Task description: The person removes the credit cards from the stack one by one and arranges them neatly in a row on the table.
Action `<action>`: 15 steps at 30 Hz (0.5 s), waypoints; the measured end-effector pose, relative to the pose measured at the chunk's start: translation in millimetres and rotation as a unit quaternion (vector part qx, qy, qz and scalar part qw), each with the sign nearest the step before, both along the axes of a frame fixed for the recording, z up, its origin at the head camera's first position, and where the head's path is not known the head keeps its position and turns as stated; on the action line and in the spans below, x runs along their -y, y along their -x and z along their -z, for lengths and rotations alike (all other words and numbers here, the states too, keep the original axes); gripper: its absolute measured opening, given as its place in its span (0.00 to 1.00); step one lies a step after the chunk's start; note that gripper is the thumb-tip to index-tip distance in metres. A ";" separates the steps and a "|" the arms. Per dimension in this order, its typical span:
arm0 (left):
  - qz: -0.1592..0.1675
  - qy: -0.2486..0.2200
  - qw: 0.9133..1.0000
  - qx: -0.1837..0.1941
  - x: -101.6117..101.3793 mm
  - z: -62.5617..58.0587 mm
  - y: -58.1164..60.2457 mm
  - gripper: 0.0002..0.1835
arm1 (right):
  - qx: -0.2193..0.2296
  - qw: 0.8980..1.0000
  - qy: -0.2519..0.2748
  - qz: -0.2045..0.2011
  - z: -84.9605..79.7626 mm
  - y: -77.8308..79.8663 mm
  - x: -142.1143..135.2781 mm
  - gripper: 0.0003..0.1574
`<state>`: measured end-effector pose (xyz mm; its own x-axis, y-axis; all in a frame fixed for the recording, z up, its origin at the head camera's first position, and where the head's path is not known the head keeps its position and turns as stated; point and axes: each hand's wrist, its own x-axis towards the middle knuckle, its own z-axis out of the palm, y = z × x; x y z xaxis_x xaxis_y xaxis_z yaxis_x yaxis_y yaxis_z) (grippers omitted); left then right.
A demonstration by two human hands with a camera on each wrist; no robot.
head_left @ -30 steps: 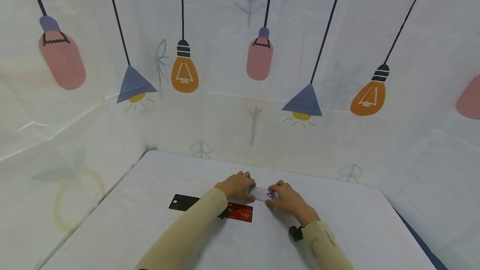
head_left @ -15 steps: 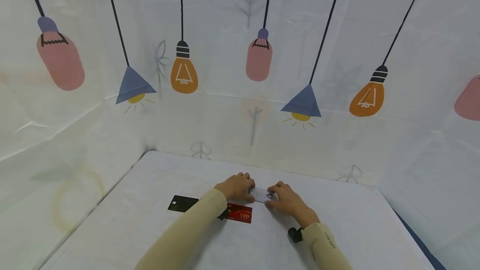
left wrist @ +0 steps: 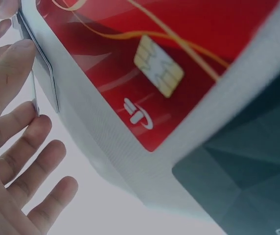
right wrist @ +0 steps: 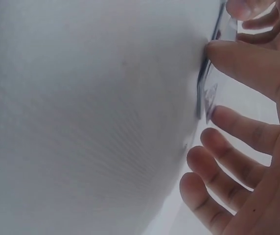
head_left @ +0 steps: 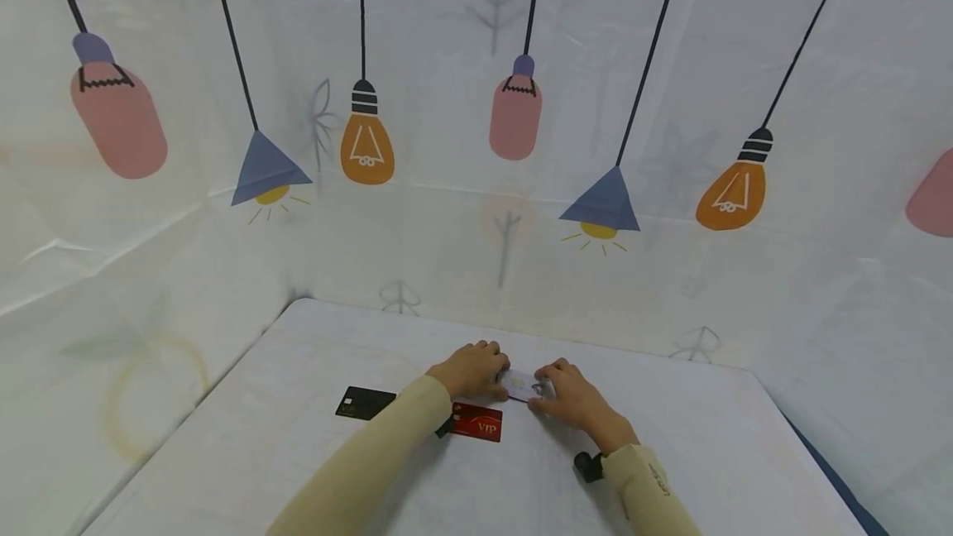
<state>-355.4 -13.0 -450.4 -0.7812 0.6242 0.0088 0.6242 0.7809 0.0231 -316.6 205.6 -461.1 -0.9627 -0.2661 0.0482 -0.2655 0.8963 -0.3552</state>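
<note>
A white card (head_left: 519, 385) lies between my two hands over the table. My left hand (head_left: 469, 370) pinches its left end between thumb and index finger, the other fingers spread loosely, as the left wrist view shows. At the opposite end my right hand (head_left: 577, 399) pinches it the same way. Seen edge-on in the left wrist view, darker card edges (left wrist: 44, 66) sit just beneath the white card. A red VIP card (head_left: 477, 422) with a gold chip lies nearer me, partly hidden by my left sleeve. Left of that sleeve is a black VIP card (head_left: 365, 403).
The white-covered table (head_left: 715, 453) carries the cards. Behind it hangs a pale sheet (head_left: 439, 246) printed with lamps and bulbs, and another side of sheeting closes in on the left. A small black device (head_left: 588, 466) is worn at my right wrist.
</note>
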 end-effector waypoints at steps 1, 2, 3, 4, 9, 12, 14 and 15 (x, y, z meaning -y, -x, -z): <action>0.002 0.000 1.000 -0.003 -0.1 -0.7 -0.6 0.30 | 0.002 1.000 -0.001 0.001 -0.2 0.2 -0.4 0.31; 0.004 0.002 1.000 -0.004 -0.2 -1.1 -1.1 0.30 | 0.003 1.000 -0.002 0.000 -0.3 0.6 -0.7 0.32; 0.005 0.001 1.000 -0.005 -0.4 -1.4 -1.6 0.30 | 0.005 1.000 -0.003 0.001 -0.6 0.6 -0.9 0.33; 0.007 0.001 1.000 -0.005 -0.7 -1.2 -1.6 0.30 | 0.004 1.000 -0.003 -0.001 -1.0 0.5 -1.2 0.34; 0.015 0.002 1.000 -0.014 -1.9 0.3 -1.9 0.30 | 0.002 1.000 0.011 -0.001 -1.6 -1.8 -5.3 0.34; 0.018 0.004 1.000 -0.022 -2.1 0.6 -2.8 0.30 | -0.005 1.000 0.019 -0.003 0.1 -3.5 -9.0 0.32; 0.019 0.002 1.000 -0.024 -2.1 0.1 -4.1 0.30 | -0.011 1.000 0.023 -0.007 1.3 -4.7 -11.4 0.31; 0.020 0.001 0.999 -0.026 -2.1 -0.2 -4.7 0.30 | -0.015 1.000 0.023 -0.009 2.0 -5.3 -12.3 0.31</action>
